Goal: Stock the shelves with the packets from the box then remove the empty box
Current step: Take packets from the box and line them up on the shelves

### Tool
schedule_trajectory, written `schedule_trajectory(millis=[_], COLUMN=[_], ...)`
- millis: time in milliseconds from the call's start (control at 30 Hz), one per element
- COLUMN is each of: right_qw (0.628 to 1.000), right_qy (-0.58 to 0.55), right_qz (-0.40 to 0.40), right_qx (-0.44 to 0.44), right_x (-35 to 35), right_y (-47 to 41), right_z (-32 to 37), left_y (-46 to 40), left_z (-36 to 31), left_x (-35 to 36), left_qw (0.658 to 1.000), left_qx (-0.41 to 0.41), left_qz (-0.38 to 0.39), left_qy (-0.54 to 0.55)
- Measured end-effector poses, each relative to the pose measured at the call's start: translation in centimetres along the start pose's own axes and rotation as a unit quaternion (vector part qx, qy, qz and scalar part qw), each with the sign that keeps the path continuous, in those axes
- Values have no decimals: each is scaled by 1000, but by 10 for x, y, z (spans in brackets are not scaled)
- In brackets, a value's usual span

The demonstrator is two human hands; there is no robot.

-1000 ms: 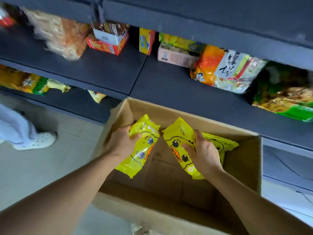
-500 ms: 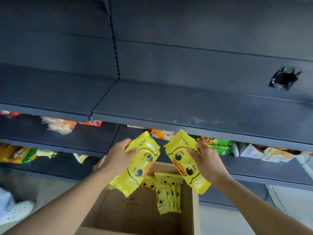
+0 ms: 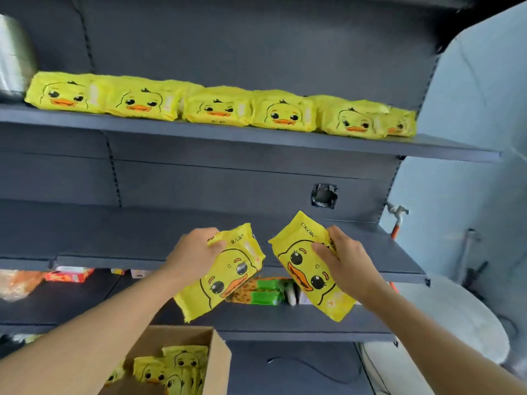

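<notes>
We hold two yellow duck packets up in front of the dark shelves. Our left hand (image 3: pixel 196 252) grips the left packet (image 3: pixel 221 276) near its top edge, with the thumb on the front and the other fingers curled round behind it. This packet hangs down and to the left from our fingers, tilted, with the duck face turned on its side. Our right hand (image 3: pixel 346 263) grips the right packet (image 3: pixel 309 269) by its right edge, thumb pressed on the duck's face and fingers wrapped round the back. This packet leans the other way, so the two top corners come near each other between our hands but do not touch. Right behind our fingers is the middle shelf (image 3: pixel 142 238), which is bare there. High above our fingers, on the top shelf (image 3: pixel 256 138), a row of duck packets (image 3: pixel 219 109) lies side by side along the edge. Far below our left hand sits the cardboard box (image 3: pixel 219 363), open at the top, with more duck packets (image 3: pixel 174 369) inside it. Just under the held packets, on a lower shelf (image 3: pixel 285 323), lie some green snack packs (image 3: pixel 265 292). Further left on that level we see a red pack (image 3: pixel 68 275).
</notes>
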State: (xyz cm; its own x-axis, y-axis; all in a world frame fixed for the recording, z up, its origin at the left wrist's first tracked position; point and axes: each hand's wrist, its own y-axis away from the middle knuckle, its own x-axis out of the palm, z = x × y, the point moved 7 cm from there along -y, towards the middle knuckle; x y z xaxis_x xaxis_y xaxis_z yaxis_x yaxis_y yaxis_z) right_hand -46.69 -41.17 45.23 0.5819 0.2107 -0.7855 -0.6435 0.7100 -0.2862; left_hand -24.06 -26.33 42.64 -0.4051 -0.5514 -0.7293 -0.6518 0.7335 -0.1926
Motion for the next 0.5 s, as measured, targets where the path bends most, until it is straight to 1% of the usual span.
schedule_trajectory(millis=[133,200,367,500], right_qw=[996,992,985,974], right_qy=[70,80,92,129], right_qz=[-59,-92,-147,-185], right_qx=[4,2,14,14], right_x=[-77,-111,-182,-231], right_y=[6,7,-7,-34], right_z=[-23,-33,-61,-75], left_y=[-8,-15,-40,-71], left_z=[-89,-126,-204,-256], left_x=[10,14,20,18], left_qw=[998,996,990,980], left_qx=[62,91,143,199], left_qz=[-1,0,5,-9], left_qy=[0,-4,-2,18])
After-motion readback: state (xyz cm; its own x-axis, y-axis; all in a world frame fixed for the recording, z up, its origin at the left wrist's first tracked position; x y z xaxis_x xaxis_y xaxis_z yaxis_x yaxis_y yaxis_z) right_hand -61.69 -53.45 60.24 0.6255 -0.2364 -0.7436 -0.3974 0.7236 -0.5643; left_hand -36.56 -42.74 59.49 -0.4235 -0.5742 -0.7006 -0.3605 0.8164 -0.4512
